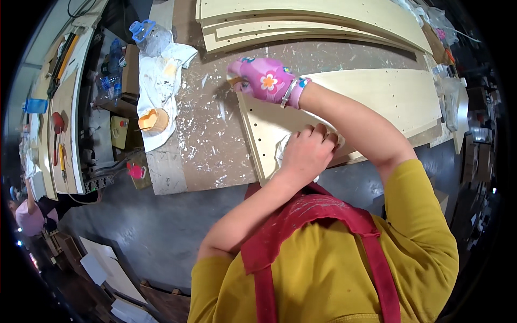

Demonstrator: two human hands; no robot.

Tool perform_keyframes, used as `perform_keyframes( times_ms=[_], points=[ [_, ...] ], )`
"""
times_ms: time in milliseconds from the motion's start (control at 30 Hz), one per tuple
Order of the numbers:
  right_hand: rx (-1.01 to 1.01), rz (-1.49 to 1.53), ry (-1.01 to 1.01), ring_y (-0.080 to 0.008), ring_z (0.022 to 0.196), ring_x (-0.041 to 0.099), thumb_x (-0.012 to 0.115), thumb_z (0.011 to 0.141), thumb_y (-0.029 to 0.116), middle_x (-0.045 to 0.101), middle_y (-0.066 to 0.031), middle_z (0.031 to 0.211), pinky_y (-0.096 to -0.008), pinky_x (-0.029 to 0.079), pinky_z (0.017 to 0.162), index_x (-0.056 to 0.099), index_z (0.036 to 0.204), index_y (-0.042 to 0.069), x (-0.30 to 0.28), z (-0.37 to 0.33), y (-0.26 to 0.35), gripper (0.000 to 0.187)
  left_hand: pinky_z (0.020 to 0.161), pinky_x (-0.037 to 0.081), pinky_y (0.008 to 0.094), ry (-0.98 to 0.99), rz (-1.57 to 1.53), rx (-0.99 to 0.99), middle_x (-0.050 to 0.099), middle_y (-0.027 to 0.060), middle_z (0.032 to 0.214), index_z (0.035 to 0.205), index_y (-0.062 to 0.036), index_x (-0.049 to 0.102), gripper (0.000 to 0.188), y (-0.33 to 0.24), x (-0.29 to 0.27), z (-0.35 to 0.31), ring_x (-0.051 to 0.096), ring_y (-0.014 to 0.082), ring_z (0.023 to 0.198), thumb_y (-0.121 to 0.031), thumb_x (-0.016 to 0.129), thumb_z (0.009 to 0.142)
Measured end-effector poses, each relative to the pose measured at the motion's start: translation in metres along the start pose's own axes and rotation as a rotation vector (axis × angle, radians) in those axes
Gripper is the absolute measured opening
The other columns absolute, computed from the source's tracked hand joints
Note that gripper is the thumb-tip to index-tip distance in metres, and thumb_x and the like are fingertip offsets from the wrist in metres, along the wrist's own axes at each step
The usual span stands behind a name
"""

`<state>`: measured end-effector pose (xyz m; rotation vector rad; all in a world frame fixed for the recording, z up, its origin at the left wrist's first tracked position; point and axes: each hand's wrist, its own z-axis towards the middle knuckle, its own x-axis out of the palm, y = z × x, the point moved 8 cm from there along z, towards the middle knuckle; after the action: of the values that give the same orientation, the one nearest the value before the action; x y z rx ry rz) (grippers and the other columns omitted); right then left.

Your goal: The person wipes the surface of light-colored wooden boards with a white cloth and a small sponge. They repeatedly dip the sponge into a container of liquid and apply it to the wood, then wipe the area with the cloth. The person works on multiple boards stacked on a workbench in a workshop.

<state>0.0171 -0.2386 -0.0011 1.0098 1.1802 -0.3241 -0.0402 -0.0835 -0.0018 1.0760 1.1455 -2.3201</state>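
Note:
My bare left hand (309, 155) is closed on a crumpled white cloth (281, 149), low on the near left part of a pale wooden panel (371, 99). Across the panel reaches my right arm, its hand (263, 81) in a pink flowered glove. That hand is at the panel's far left corner, fingers curled around something small and brownish, mostly hidden by the glove. The panel lies flat and has a row of dark holes along its left end.
Curved pale panels (312, 27) are stacked at the back. On the left, a white rag (161, 81) carries an orange-stained cup (153, 120) and a clear plastic bottle (151, 37). A side bench (67, 107) holds hand tools. Another person (33, 215) stands at far left.

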Motion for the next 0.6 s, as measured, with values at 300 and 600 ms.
perform_keyframes(
  times_ms=[300, 600],
  points=[
    [0.181, 0.035, -0.145, -0.0387, 0.080, 0.064, 0.063, 0.083, 0.024, 0.066, -0.0184, 0.086, -0.0446, 0.051, 0.068, 0.053, 0.108, 0.005, -0.001, -0.012, -0.006, 0.033, 0.070, 0.050, 0.0379, -0.054, -0.013, 0.046, 0.059, 0.0067, 0.098, 0.095, -0.0125, 0.065, 0.023, -0.001, -0.001, -0.001, 0.058, 0.0262, 0.089, -0.024, 0.069, 0.075],
    [0.219, 0.028, -0.146, -0.0388, 0.079, 0.063, 0.062, 0.084, 0.025, 0.064, -0.0183, 0.088, -0.0453, 0.051, 0.066, 0.055, 0.097, 0.007, -0.002, -0.009, -0.005, 0.023, 0.073, 0.050, 0.0436, -0.004, -0.097, 0.056, 0.059, 0.0083, 0.102, 0.098, -0.0111, 0.065, 0.026, 0.003, 0.009, -0.009, 0.058, 0.0315, 0.093, -0.023, 0.068, 0.075]
  ],
)
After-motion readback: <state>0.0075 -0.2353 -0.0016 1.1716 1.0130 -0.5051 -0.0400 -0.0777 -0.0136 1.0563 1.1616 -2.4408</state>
